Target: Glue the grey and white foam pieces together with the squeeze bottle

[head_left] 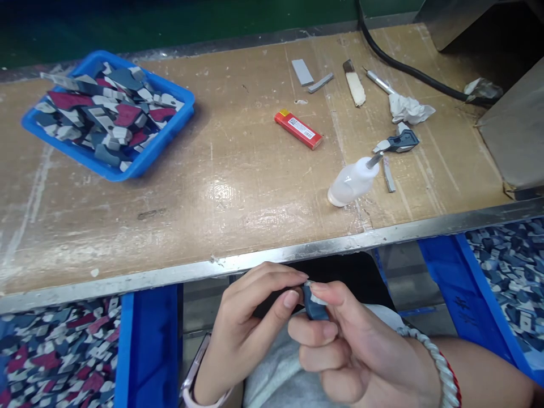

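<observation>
Right hand [361,351] and left hand [250,317] both pinch one small dark piece [315,306] below the workbench [238,187]; blue tray [170,127], red lighter [298,129], glue bottle [351,181] beyond.

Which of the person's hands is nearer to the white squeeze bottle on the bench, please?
Right. The right hand lies below the squeeze bottle, off the bench edge; the left hand is farther left.

Before you: a worn tan workbench [238,187] with a scuffed top, glare-lit at centre, and a metal front edge strip [297,252], a dark green surface [170,22] behind it, and a black cable [408,71] running to grey machine housing [514,130] at right.
</observation>
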`<state>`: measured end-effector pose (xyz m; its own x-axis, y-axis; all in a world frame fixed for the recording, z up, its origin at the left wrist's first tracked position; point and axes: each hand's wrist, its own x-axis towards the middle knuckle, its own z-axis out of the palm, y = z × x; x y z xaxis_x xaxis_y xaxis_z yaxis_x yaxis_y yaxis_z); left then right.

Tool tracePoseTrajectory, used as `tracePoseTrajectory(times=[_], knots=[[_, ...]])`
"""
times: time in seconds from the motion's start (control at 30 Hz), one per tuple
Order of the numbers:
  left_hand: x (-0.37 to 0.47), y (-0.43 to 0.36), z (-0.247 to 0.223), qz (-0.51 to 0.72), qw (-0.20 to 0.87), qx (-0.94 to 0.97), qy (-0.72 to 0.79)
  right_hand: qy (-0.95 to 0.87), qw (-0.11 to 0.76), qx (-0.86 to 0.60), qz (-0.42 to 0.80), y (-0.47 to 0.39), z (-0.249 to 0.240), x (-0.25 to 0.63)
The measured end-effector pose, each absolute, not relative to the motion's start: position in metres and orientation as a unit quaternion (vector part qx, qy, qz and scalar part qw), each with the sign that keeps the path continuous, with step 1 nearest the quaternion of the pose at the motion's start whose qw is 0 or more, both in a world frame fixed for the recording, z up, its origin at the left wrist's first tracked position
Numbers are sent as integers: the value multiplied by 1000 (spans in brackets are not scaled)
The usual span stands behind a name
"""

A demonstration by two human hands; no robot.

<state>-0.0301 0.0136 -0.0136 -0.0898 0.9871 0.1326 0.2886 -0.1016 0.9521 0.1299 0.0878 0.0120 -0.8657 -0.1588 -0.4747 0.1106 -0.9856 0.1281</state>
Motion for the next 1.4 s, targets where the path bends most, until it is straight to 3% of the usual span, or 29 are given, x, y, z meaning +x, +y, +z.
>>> tracePoseTrajectory(times=[0.43,0.83,1.1,1.4], knots=[[-31,16,-16,495,356,592,527,-128,52,194,-971,81,-1,132],[-31,14,-19,511,401,564,511,-66,94,219,-969,83,3,133],[-30,16,-23,513,543,514,420,-53,132,145,-979,88,9,126],[-23,19,-43,534,653,375,385,-113,65,250,-960,84,13,131]])
